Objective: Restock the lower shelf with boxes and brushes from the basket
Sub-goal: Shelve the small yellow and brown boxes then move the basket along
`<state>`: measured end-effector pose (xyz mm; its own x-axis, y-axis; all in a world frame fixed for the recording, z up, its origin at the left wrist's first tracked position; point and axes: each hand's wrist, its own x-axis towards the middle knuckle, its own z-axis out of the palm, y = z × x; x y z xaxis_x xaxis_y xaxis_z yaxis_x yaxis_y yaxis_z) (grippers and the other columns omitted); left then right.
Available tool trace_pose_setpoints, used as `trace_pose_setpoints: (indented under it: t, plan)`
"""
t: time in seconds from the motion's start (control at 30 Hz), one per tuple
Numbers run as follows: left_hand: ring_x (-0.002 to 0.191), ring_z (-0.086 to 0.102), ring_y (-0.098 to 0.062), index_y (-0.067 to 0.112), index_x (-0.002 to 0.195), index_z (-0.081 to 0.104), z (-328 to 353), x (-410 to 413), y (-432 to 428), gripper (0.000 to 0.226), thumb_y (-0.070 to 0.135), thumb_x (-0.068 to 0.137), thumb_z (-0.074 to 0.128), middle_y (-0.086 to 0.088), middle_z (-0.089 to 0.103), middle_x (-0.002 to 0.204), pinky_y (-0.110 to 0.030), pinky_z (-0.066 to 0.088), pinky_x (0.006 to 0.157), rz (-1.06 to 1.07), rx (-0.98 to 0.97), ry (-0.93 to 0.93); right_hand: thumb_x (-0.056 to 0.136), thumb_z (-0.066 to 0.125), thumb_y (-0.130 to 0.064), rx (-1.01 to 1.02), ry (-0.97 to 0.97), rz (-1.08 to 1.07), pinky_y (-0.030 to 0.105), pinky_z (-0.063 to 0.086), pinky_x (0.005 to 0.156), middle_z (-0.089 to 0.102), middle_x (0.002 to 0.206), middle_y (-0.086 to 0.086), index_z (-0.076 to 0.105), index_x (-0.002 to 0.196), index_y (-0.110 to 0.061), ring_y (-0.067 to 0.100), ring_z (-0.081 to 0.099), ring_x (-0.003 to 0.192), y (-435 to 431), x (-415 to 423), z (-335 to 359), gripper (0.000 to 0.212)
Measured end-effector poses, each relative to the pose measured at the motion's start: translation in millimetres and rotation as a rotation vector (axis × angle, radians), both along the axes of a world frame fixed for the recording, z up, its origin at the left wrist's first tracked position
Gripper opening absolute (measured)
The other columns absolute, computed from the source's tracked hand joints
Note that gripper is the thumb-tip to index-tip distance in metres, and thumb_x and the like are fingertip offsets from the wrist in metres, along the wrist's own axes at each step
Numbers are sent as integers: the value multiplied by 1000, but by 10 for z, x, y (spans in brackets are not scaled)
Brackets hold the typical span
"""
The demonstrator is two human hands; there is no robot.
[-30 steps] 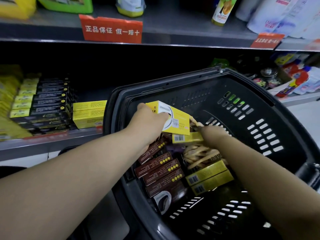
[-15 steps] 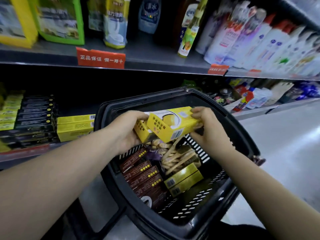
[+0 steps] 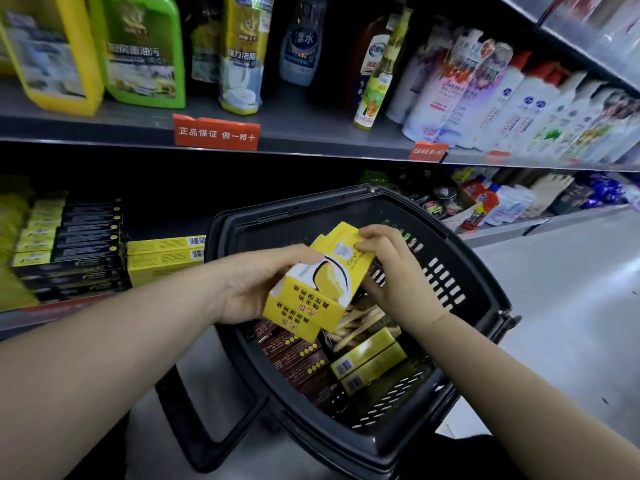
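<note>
Above the black basket (image 3: 478, 303) I hold a pair of yellow boxes (image 3: 311, 292) stacked together, tilted. My left hand (image 3: 249, 285) grips their left side from below. My right hand (image 3: 388, 271) pinches their upper right end. Inside the basket lie several brown boxes (image 3: 298, 355), two more yellow boxes (image 3: 367, 358) and wooden brushes (image 3: 360, 323). The lower shelf (image 3: 52, 317) at the left carries stacked yellow boxes (image 3: 166, 258) and rows of dark boxes (image 3: 83, 244).
The upper shelf (image 3: 311, 133) holds cleaner bottles and pouches behind a red label (image 3: 216, 133). White bottles (image 3: 502, 98) crowd its right end. Small packets (image 3: 485, 202) sit on the lower shelf behind the basket. Grey floor (image 3: 571, 323) lies to the right.
Both hands lifted the yellow boxes out of the basket and turned them from lying flat to steeply tilted. The view rose, showing more of the upper shelf.
</note>
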<state>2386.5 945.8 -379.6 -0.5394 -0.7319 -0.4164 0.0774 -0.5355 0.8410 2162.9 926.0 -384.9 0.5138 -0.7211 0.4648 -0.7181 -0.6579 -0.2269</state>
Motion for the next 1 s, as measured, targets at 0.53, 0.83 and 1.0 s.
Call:
trace_pose_setpoints:
  t: [0.53, 0.83, 1.0]
  plan:
    - [93, 57, -21, 11, 109, 48, 130, 281, 58, 34, 41, 93, 50, -3, 58, 96, -31, 47, 80, 617, -194, -285, 91, 55, -42, 1236, -875, -283, 52, 43, 102, 66, 119, 6, 56, 126, -12, 27, 62, 110, 303, 866, 371, 46]
    - [68, 38, -21, 12, 76, 40, 12, 617, 122, 30, 29, 100, 38, -3, 38, 73, -31, 30, 61, 813, -24, -399, 88, 61, -38, 1285, -759, -295, 41, 53, 90, 71, 108, 7, 61, 117, -11, 25, 69, 94, 31, 1162, 399, 39]
    - [79, 41, -20, 11, 88, 42, -72, 553, 85, 24, 33, 99, 39, -2, 43, 86, -30, 30, 79, 742, 16, -381, 90, 56, -38, 1246, -592, -322, 41, 52, 85, 67, 114, 14, 58, 120, -8, 30, 65, 96, -53, 1128, 373, 42]
